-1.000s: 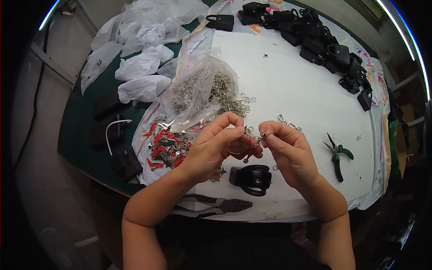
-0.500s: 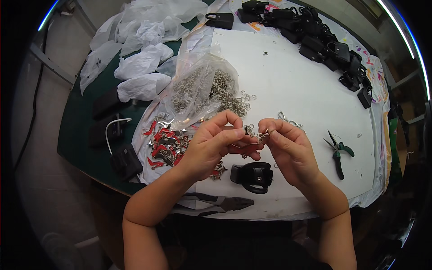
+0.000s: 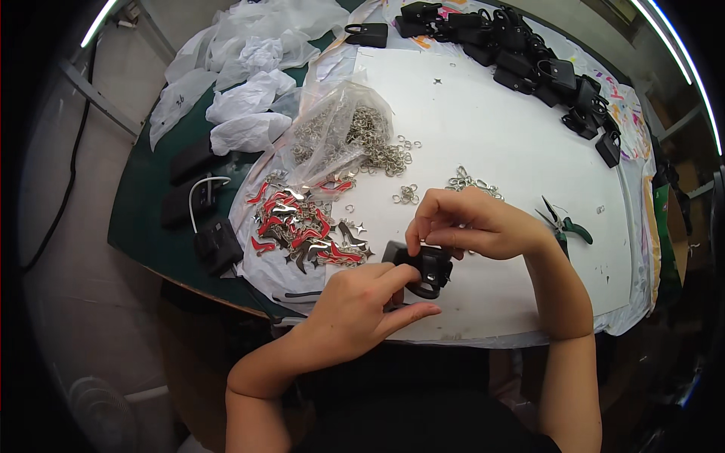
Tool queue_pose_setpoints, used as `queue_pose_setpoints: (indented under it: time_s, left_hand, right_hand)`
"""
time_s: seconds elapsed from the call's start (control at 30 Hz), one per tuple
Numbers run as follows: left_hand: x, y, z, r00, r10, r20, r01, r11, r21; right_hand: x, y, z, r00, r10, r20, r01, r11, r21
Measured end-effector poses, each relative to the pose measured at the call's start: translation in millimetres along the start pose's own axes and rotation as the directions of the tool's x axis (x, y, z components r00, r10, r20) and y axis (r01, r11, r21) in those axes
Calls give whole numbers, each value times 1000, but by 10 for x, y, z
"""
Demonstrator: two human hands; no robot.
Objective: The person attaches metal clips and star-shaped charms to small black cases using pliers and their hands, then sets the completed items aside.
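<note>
A small black handbag-shaped case with a loop handle sits at the near middle of the white board. My left hand has its fingers curled round the left side of this bag, the thumb stretched out along the near side. Over its far edge, my right hand is closed in a pinch; what lies between its fingertips is too small and hidden to make out. Left of the hands lies a pile of red, black and silver shoe-shaped and star-shaped metal charms.
A clear plastic bag spills metal rings. Chain pieces lie beyond my right hand, green-handled pliers to its right. More black mini bags line the far right. Dark handles show beside my left forearm.
Both hands were together over the board, holding small metal links. My left hand has since come down onto the black mini bag, and my right hand has moved to the bag's far edge.
</note>
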State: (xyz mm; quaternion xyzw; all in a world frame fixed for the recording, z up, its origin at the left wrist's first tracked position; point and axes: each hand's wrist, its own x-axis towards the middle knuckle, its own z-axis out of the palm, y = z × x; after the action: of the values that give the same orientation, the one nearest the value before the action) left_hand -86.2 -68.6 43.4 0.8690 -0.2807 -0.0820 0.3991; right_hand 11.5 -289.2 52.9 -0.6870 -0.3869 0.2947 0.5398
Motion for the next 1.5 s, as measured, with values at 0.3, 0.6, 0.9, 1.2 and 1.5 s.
queue_pose_setpoints:
  time_s: [0.3,0.6,0.9,1.2,1.5]
  left_hand:
    - [171,-118,465,928,-260,-266,30,764,-644]
    - [245,-93,565,918,-194,-345,-62,790,-609]
    - [222,-194,685,904,-129,-407,-144,805,-575]
    - [212,-163,749,854,-231,-466,-101,805,-585]
    - [193,-187,740,869,-126,-479,-154,851,-502]
  right_hand:
    - [-525,-73,200,971,183,-157,-166,980,113]
    - [-631,51,528,846,38,-531,-22,999,36]
    - [-566,360,731,757,82,-648,73,975,209]
    - [-554,404,661,728,-257,-635,90,955,-283]
    - [-562,439,591,766,-196,-612,108,978,-178]
